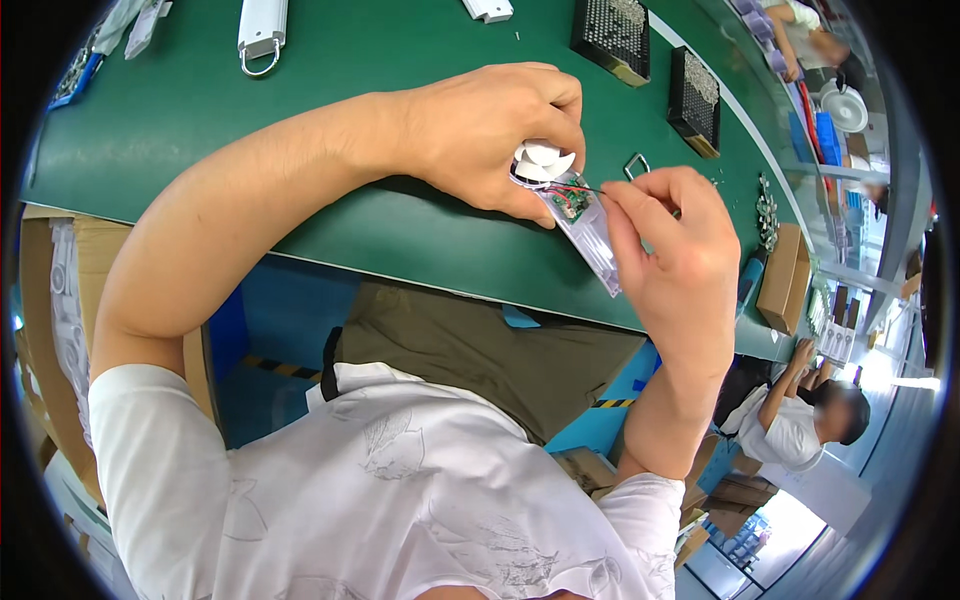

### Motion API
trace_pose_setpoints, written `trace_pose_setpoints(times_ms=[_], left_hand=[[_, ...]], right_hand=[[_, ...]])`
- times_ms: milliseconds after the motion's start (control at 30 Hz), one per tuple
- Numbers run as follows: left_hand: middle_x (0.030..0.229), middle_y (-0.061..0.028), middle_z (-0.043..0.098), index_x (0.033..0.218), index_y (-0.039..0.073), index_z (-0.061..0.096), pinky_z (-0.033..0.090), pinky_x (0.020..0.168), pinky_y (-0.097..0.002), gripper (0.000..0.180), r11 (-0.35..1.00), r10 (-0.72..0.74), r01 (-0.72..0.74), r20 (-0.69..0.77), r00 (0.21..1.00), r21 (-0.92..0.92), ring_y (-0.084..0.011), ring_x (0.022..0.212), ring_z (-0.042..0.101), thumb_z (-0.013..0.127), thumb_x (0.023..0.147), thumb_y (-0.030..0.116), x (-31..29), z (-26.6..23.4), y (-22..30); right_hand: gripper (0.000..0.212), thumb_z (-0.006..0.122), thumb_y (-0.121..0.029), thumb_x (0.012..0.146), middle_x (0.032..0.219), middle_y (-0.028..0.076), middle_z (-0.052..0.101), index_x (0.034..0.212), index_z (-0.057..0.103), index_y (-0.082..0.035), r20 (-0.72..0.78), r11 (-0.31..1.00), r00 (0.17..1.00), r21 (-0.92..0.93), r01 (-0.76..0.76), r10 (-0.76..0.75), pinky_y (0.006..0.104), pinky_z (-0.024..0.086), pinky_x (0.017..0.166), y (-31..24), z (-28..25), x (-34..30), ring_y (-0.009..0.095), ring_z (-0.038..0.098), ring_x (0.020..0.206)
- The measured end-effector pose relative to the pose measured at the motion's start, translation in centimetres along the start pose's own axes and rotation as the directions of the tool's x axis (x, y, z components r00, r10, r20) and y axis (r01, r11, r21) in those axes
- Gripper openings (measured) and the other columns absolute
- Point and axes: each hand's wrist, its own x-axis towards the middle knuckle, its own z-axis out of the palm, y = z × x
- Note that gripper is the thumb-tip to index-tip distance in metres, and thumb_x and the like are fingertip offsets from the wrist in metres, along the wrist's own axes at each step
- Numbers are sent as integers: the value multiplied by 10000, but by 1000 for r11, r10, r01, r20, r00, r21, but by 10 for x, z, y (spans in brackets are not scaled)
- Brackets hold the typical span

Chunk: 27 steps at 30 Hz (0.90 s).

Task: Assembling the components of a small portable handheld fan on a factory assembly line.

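- The left hand (490, 125) is curled around the top end of a small white fan (545, 165), with the fingers wrapped over its white blades.
- The fan is a half-open little hand fan. Its clear handle part (592, 240) sticks out below the left hand, and a tiny green board (565, 197) shows inside.
- The fan is held up in the air, just over the near edge of the green table (300, 90).
- The right hand (670, 250) pinches thin red and black wires (590, 188) with thumb and finger, right beside the handle part.
- Two black trays (612, 35) with tiny parts sit farther back on the table.
- A white case with a metal loop (262, 30) lies at the far edge.
- A small metal loop (637, 163) lies on the table near the right hand.
- Another person (800, 425) in a white shirt sits at the lower right.
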Motion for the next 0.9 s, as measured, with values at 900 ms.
trace_pose_setpoints(times_ms=[900], left_hand=[[997, -86, 601, 1017, 66, 772, 529, 806, -410, 433, 1000, 3, -3, -16, 1000, 6, -299, 962, 627, 962, 675, 252, 0, 2, -2]], right_hand=[[166, 744, -36, 980, 884, 60, 778, 1101, 768, 74, 523, 284, 634, 599, -749, 569, 198, 405, 480, -2, 3, -7, 8, 565, 590]])
